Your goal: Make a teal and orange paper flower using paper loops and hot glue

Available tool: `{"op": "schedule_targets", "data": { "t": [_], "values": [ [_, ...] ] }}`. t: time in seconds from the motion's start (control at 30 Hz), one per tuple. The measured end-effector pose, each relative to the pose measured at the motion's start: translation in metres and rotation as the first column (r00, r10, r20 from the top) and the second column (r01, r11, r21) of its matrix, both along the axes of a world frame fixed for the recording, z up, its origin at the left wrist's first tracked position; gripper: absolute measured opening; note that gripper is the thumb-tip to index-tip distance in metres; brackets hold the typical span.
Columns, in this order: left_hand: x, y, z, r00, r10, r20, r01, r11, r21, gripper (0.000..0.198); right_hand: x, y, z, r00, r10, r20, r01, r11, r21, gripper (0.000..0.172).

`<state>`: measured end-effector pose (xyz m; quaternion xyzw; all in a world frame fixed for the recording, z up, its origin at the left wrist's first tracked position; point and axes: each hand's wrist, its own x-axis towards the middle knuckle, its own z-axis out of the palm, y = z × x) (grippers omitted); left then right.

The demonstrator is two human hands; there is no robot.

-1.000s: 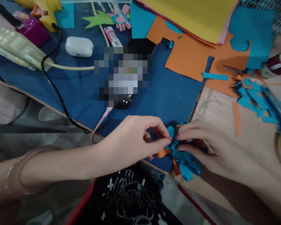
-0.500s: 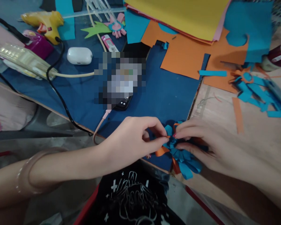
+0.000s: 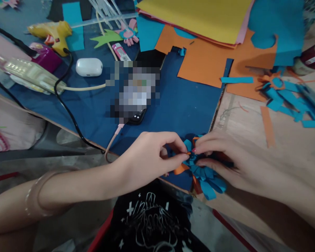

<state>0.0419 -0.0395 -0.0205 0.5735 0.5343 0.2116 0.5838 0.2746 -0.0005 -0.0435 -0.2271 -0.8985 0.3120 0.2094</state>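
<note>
Both hands meet at a blue and orange paper flower (image 3: 203,173) by the table's front edge, its looped paper strips fanning out below my fingers. Thumb and forefinger of my left hand (image 3: 149,157) pinch a small orange bit at the flower's left side. On the other side, my right hand (image 3: 225,154) grips the blue middle between thumb and fingertips, covering part of it. An orange loop (image 3: 181,169) sticks out under my left fingertips. How the pinched orange bit joins the flower cannot be seen.
A phone (image 3: 138,91), partly blurred out, lies plugged into a cable. Behind are an earbud case (image 3: 89,67), a yellow glue gun (image 3: 51,31) and a power strip (image 3: 31,75). Coloured sheets (image 3: 194,17) and orange paper (image 3: 202,66) lie farther back; blue strips (image 3: 286,96) are at right.
The camera view has shifted slightly, moving the background a little. Both hands keep nearly the same hold on the paper flower.
</note>
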Motion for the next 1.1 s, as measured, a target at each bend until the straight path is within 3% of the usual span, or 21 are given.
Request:
{"op": "schedule_targets", "data": {
  "t": [0.23, 0.67, 0.83, 0.97, 1.1],
  "values": [
    [0.002, 0.000, 0.001, 0.999, -0.019, -0.040, 0.020, 1.000, 0.012, 0.009, -0.001, 0.002, 0.001, 1.000, -0.006, -0.007, 0.006, 1.000, 0.017, 0.022],
    [-0.002, -0.001, -0.003, 0.974, -0.069, -0.218, 0.113, 0.974, 0.197, 0.011, 0.002, -0.003, 0.003, 0.997, -0.064, -0.032, 0.065, 0.998, 0.027, 0.021],
    [-0.003, 0.001, -0.001, 0.967, -0.088, -0.239, 0.130, 0.977, 0.168, 0.009, 0.008, -0.014, 0.019, 0.985, -0.174, 0.009, 0.170, 0.969, 0.180, 0.018],
    [-0.002, 0.005, 0.003, 0.969, -0.114, -0.220, 0.140, 0.984, 0.110, 0.013, 0.021, -0.028, 0.021, 0.994, -0.050, 0.101, 0.015, 0.945, 0.326, 0.027],
    [0.000, 0.010, 0.006, 0.967, -0.135, -0.216, 0.148, 0.988, 0.047, 0.015, 0.030, -0.041, 0.012, 0.991, 0.036, 0.130, -0.099, 0.850, 0.517, 0.035]
  ]
}}
